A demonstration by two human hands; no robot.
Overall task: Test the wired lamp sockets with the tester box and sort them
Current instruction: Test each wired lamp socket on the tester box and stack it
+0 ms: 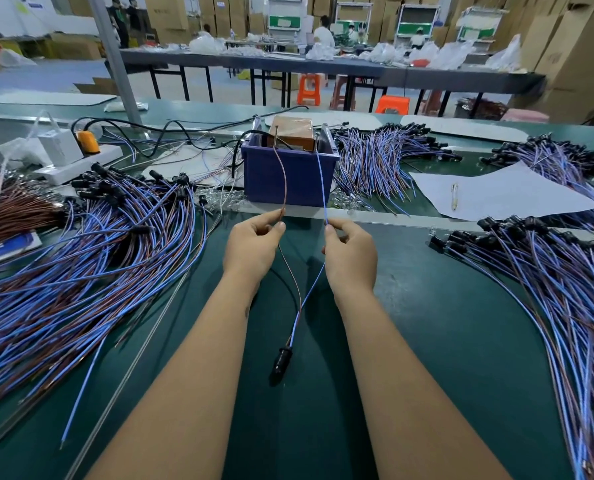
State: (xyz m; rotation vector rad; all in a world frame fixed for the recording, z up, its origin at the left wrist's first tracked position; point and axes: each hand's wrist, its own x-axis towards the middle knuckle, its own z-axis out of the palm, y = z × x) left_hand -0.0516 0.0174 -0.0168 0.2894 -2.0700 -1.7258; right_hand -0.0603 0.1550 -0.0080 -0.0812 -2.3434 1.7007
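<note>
A black lamp socket hangs low between my forearms, over the green table. Two wires rise from it. My left hand pinches its brown wire. My right hand pinches its blue wire. Both wire ends reach up to the top of the tester box, which sits inside a blue plastic bin straight ahead. Whether the wire tips touch the tester's contacts is too small to tell.
A big heap of wired sockets lies to my left, another heap to my right, and more bundles behind the bin. A paper sheet with a pen lies at right. A white power strip with an orange plug sits at back left.
</note>
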